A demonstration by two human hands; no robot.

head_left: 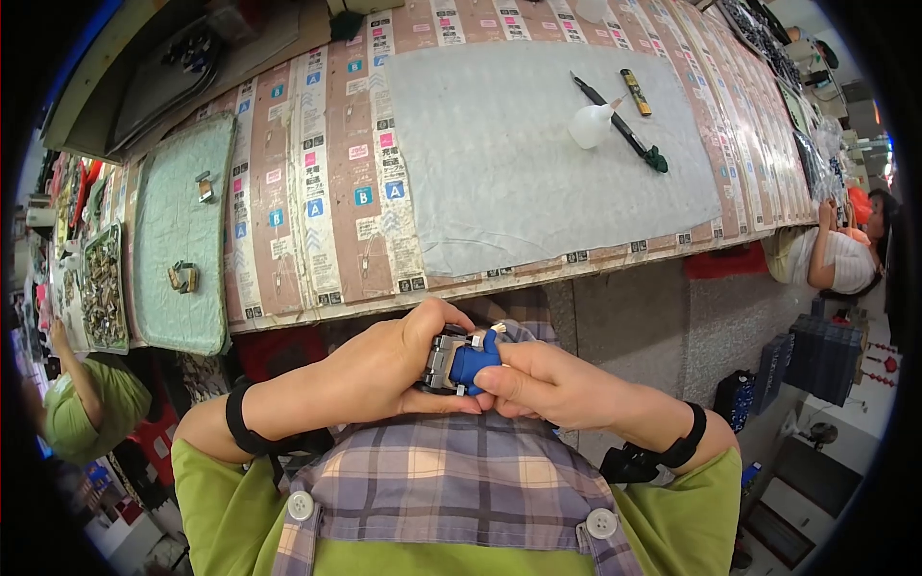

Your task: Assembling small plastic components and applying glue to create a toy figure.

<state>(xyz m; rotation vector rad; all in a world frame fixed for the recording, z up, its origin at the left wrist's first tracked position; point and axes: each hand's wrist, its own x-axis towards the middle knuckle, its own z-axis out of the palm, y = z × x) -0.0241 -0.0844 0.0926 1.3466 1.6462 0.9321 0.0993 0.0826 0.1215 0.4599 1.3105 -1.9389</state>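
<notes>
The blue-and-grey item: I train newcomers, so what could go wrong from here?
The left hand and right hand hold the blue-and-grey item, not over the table, so a slip might drop it. The white bottle is beside the black tool; reaching for one could knock the other.

Dark crates (828,357) and perhaps a fan (819,433).

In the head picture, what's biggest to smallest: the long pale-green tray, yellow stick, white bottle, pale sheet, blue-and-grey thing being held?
1. Pale sheet
2. Long pale-green tray
3. Blue-and-grey thing (nearer the camera and partly covered, so its real size is unsure)
4. White bottle
5. Yellow stick
</notes>
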